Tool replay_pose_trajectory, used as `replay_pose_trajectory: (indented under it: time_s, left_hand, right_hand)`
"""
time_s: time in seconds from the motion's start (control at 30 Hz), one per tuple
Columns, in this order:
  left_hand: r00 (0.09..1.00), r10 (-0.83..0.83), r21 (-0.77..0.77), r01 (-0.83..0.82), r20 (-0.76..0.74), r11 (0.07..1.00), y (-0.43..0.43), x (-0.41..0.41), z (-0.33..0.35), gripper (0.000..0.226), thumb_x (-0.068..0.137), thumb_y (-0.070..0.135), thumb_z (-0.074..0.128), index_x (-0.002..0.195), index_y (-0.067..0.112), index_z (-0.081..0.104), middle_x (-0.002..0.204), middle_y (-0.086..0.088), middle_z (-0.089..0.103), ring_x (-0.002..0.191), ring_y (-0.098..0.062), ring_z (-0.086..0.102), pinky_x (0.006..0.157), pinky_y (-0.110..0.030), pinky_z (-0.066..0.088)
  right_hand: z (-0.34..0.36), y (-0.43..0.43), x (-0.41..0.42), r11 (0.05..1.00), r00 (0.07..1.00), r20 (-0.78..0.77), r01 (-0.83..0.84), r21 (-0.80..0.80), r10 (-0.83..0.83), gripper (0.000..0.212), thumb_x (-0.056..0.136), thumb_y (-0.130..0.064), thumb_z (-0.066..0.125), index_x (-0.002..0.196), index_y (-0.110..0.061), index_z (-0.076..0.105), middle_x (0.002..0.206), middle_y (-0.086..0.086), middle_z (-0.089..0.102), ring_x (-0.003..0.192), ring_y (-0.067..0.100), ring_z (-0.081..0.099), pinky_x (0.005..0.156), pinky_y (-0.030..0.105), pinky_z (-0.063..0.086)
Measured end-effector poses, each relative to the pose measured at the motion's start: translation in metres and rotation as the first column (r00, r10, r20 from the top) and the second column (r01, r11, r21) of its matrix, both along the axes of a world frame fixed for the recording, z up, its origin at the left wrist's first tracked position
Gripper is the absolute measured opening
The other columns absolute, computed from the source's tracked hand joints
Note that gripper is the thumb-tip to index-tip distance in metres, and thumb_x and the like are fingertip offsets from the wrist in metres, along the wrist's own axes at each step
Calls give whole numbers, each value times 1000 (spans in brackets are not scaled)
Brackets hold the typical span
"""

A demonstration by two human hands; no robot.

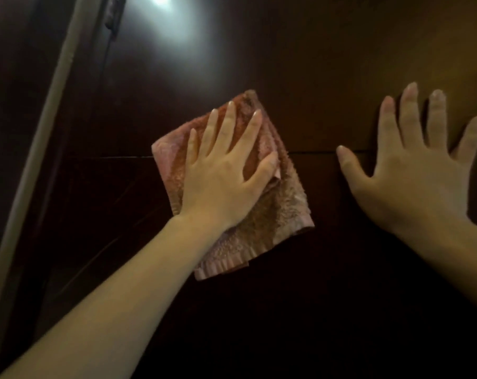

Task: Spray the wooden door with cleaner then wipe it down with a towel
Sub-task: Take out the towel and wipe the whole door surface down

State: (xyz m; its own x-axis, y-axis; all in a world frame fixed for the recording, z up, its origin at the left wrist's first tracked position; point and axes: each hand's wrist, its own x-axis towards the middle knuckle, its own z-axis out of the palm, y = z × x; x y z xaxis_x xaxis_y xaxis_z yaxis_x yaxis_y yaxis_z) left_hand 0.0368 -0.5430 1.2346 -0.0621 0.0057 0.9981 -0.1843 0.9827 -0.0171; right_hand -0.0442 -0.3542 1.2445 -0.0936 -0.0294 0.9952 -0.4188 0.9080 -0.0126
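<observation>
A dark glossy wooden door (300, 64) fills most of the head view, with a thin horizontal seam across its middle. A folded pink-brown towel (281, 212) lies flat against the door. My left hand (226, 173) presses on the towel with its fingers spread and the thumb over a fold. To the right, my right hand (412, 170) rests flat on the bare door with fingers apart and holds nothing. No spray bottle is in view.
The door's left edge meets a pale frame strip (40, 149) that runs diagonally from top to lower left. A dark metal hinge or latch (112, 15) sits near the top left. A bright light reflection (171, 23) glares on the door's upper part.
</observation>
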Motion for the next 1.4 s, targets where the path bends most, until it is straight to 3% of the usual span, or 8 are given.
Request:
replay_pose_trajectory:
  time_s: [0.1, 0.37, 0.6, 0.8, 1.03, 1.13, 1.33, 1.4]
  left_hand:
    - [998, 15, 61, -11, -69, 998, 11, -6, -20, 68, 85, 59, 16, 147, 32, 15, 157, -4, 12, 145, -22, 4, 116, -42, 0]
    - [1000, -14, -82, 16, 19, 996, -12, 6, -13, 67, 84, 59, 22, 146, 33, 18, 157, -2, 14, 145, -19, 6, 117, -40, 4]
    - [999, 3, -19, -4, -44, 1000, -13, 1, -25, 65, 87, 57, 20, 146, 31, 18, 156, -4, 17, 144, -21, 9, 116, -40, 5]
    - [999, -48, -164, 52, 26, 985, -44, 13, -29, 61, 88, 56, 25, 142, 33, 8, 151, 8, 6, 142, -10, 3, 116, -31, 0]
    - [998, -18, 42, 21, -54, 999, -55, 19, -19, 66, 85, 56, 18, 146, 31, 18, 156, -1, 16, 145, -17, 7, 118, -40, 5]
    - [998, 2, 98, 4, -65, 995, -52, 17, -41, 65, 86, 56, 17, 146, 29, 11, 157, -3, 13, 145, -19, 6, 118, -40, 3]
    - [997, -4, -116, 13, 75, 993, -94, 36, -51, 61, 89, 53, 27, 142, 32, 6, 154, 4, 9, 143, -11, 2, 116, -33, -2]
    - [998, 1, -95, 6, 70, 995, -106, 40, -47, 60, 89, 53, 25, 142, 33, 5, 154, 6, 7, 143, -9, 1, 116, -29, -4]
  right_hand:
    - [-1, -1, 0, 1000, 1000, -13, 5, 1, -5, 85, 85, -66, 11, 149, -11, 9, 158, 11, 0, 144, 31, -6, 110, 58, -5]
    - [-1, 0, 3, 999, 1000, -8, -8, 44, 8, 84, 84, -64, 14, 149, -11, 10, 157, 15, 0, 143, 34, -7, 111, 55, -5]
    - [-4, -2, 5, 993, 998, -56, -24, 116, 30, 86, 84, -65, 15, 149, -9, 12, 155, 22, 2, 144, 34, -3, 112, 52, -5]
    - [-2, 2, 3, 975, 997, -65, -26, 220, 41, 89, 81, -70, 9, 149, -14, 8, 155, 20, -2, 143, 29, -9, 113, 45, -8]
    - [-2, -16, 11, 973, 999, -26, -33, 229, 40, 90, 80, -72, 14, 150, -15, 8, 156, 17, -3, 143, 24, -9, 112, 46, -8]
    - [-10, -41, 20, 972, 996, -66, -48, 232, 65, 88, 82, -68, 12, 149, -12, 10, 156, 19, 0, 144, 26, -7, 111, 49, -9]
    - [-13, -77, 31, 956, 985, -115, -96, 276, 132, 80, 85, -61, 16, 148, -11, 21, 156, 17, 10, 144, 31, 0, 111, 55, -6]
    - [-16, -82, 29, 959, 984, -131, -80, 273, 119, 81, 86, -61, 16, 147, -9, 20, 156, 16, 11, 144, 31, 1, 111, 55, -6]
